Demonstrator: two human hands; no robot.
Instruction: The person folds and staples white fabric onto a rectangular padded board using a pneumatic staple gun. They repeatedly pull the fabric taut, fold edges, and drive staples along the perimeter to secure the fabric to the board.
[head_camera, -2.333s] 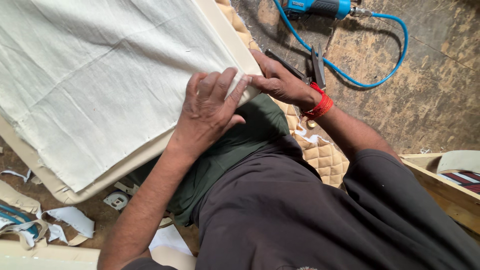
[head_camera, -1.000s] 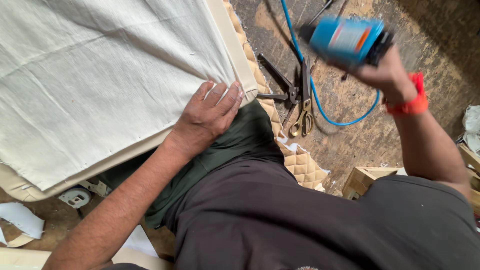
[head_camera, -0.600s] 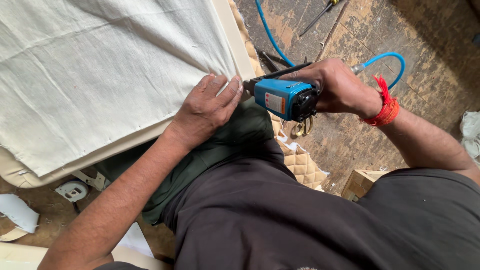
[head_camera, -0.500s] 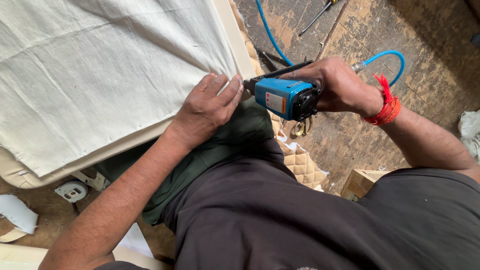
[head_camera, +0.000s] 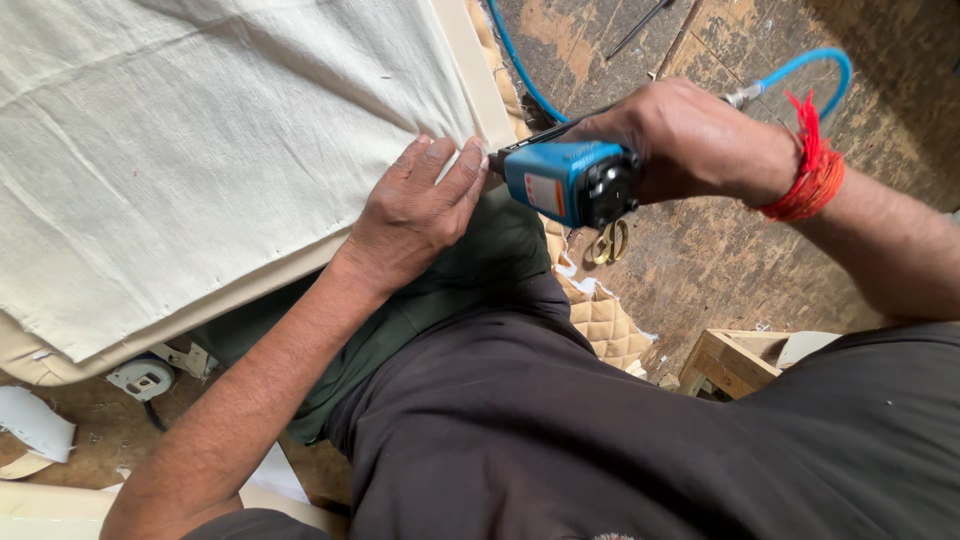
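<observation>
While the person's dark-shirted torso fills the near part of the view, the left hand (head_camera: 418, 215) lies flat just beyond it, fingers spread and pressed on the corner of the off-white cloth (head_camera: 200, 150), pinning it against the pale padded edge of the panel (head_camera: 470, 60) that rests across the lap. Right beside those fingertips the right hand (head_camera: 680, 140) is wrapped tightly around a blue pneumatic staple gun (head_camera: 570, 180), its dark nose touching the panel edge at the cloth corner. A red thread band (head_camera: 805, 165) circles that wrist, and a blue air hose (head_camera: 800, 70) loops away behind over the worn floor (head_camera: 720, 260). I would judge the step in hand to be fastening the stretched cloth at this corner; the next move seems to call for keeping the cloth taut, seating the nose square on the edge, and keeping the fingertips out of its line. Farther right a small wooden frame (head_camera: 735, 360) stands on the floor.
</observation>
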